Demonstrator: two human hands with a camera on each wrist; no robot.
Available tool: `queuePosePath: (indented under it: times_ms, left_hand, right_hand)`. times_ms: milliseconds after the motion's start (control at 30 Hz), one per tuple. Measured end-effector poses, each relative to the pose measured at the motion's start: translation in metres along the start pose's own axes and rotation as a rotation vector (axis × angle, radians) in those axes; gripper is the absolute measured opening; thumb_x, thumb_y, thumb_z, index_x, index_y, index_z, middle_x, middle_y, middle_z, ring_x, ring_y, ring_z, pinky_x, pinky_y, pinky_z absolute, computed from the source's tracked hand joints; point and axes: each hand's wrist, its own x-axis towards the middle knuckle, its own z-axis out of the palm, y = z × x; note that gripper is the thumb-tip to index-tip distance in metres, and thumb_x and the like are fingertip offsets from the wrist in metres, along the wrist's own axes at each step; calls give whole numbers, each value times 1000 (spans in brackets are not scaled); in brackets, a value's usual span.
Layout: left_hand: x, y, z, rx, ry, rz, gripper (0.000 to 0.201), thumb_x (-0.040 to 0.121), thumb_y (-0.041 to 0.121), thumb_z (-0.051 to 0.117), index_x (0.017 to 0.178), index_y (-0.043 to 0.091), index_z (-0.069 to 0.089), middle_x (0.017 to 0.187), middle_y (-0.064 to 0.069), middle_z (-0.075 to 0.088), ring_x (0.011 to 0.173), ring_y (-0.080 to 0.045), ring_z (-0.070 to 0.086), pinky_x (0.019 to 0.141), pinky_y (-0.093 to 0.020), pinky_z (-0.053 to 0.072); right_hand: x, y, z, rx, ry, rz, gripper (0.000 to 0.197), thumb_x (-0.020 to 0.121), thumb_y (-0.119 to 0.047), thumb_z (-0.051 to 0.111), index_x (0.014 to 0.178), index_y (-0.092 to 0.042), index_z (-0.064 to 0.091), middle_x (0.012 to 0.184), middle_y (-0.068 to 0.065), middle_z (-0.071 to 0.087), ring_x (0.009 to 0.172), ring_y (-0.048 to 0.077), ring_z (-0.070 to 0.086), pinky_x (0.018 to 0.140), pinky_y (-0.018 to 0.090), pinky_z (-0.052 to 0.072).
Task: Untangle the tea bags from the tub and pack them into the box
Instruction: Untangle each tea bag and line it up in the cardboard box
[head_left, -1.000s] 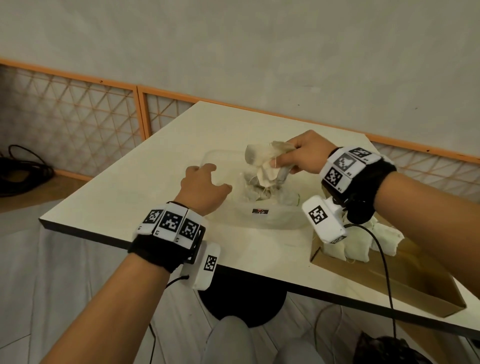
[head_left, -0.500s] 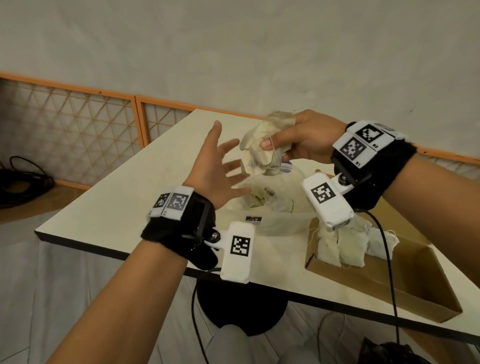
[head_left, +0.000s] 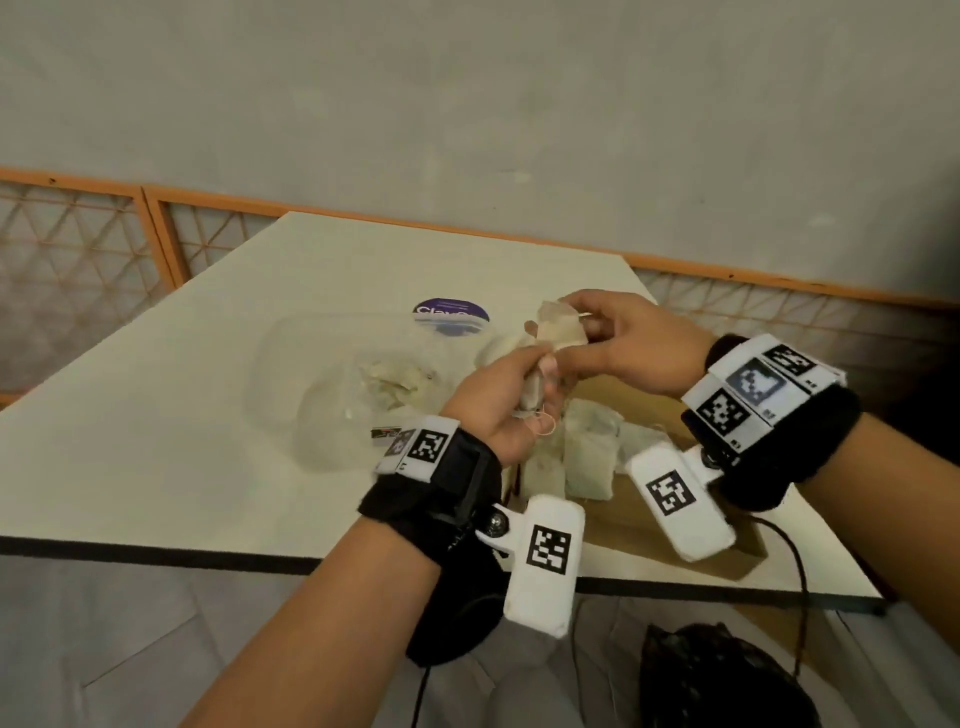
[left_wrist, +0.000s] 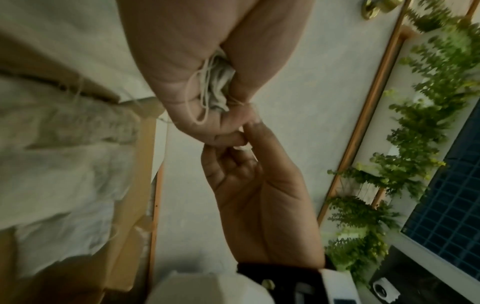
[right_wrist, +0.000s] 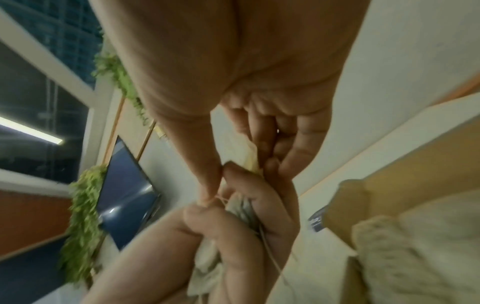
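Observation:
Two tangled tea bags hang in the air above the left end of the cardboard box (head_left: 618, 493). My right hand (head_left: 582, 332) pinches the upper tea bag (head_left: 558, 327) by its top. My left hand (head_left: 540, 376) grips the lower tea bag (head_left: 532, 395) in curled fingers, and loose string (head_left: 543, 423) dangles below. The left wrist view shows that bag and its string (left_wrist: 215, 86) bunched in my left fist. In the right wrist view my right fingertips pinch the upper bag (right_wrist: 244, 152) just above my left hand (right_wrist: 233, 226). The clear tub (head_left: 291, 374) holds several more tea bags (head_left: 395, 379).
Several packed tea bags (head_left: 587, 452) stand upright in the box's left end; its right part is hidden by my right wrist. A round purple lid (head_left: 451, 316) lies behind the tub. The table's front edge (head_left: 156, 551) runs close below my wrists.
Both hands moved right, from above the tub to above the box. My left hand, open before, now grips the lower tea bag. The right hand still holds the upper one.

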Motion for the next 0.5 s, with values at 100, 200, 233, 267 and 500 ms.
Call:
queuePosePath:
  times_ms: [100, 200, 233, 267, 500]
  left_hand:
    - [6, -25, 14, 117, -9, -10, 10, 93, 12, 55, 101, 9, 61, 63, -2, 62, 52, -7, 58, 37, -12, 40]
    - [7, -45, 28, 228, -17, 1, 20, 92, 9, 56, 111, 10, 62, 69, -3, 66, 53, -8, 62, 40, -11, 42]
    - [9, -52, 32, 286, -20, 13, 17, 93, 9, 56, 108, 11, 63, 70, -3, 67, 54, -8, 63, 41, -11, 43]
    - [9, -58, 34, 358, -25, 30, 12, 93, 11, 56, 103, 13, 63, 72, -1, 69, 55, -7, 64, 43, -12, 44]
    - [17, -90, 30, 633, -55, 103, 26, 94, 14, 56, 120, 19, 60, 75, -7, 68, 51, -6, 60, 39, -14, 39]
  right_hand:
    - [-29, 22, -19, 145, 23, 27, 30, 81, 4, 62, 110, 2, 57, 97, 21, 65, 81, 25, 64, 80, 31, 55]
    - [-52, 48, -26, 162, 129, -14, 19, 86, 1, 58, 100, -9, 65, 94, 10, 69, 78, 12, 68, 77, 21, 56]
    - [-58, 56, -28, 179, 175, -21, 18, 87, -2, 56, 97, -12, 66, 94, 8, 70, 79, 11, 68, 78, 22, 56]
    - [-63, 65, -30, 209, 221, -18, 17, 88, -4, 56, 95, -14, 67, 93, 8, 70, 81, 12, 67, 79, 25, 55]
    - [-86, 120, -28, 508, 443, 94, 13, 87, -8, 58, 89, -14, 69, 75, 2, 68, 68, 16, 55, 55, 17, 47]
